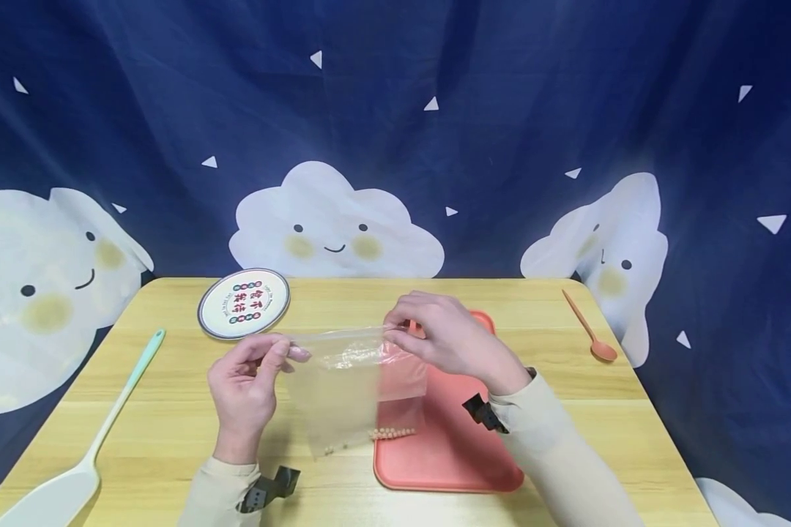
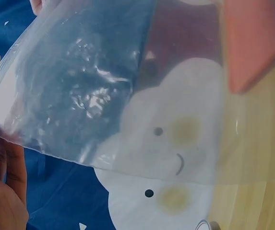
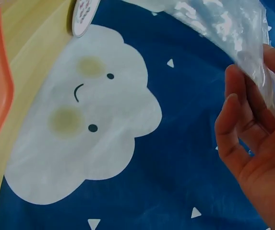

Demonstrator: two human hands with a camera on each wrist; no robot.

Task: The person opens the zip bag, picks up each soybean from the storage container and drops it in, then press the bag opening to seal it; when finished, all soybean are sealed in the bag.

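A clear plastic bag [image 1: 336, 395] hangs upright between the two hands above the table. At its upper left corner the left hand [image 1: 247, 380] pinches the edge between thumb and fingers. The right hand [image 1: 444, 333] pinches the upper right part. A row of small pale beads [image 1: 394, 433] shows at the bag's lower right; whether all lie inside it I cannot tell. A few tiny specks show along the lower left edge. In the left wrist view the sheet of the bag [image 2: 89, 96] fills much of the picture, creased and shiny. Fingers of the right hand [image 3: 257, 143] hold the film in the right wrist view.
Partly behind the bag and under the right forearm lies a red tray [image 1: 448, 468]. A round white plate [image 1: 244, 304] with printed characters sits at the back left. A pale spatula with a green handle [image 1: 121, 399] lies left, an orange-brown spoon [image 1: 603, 351] right.
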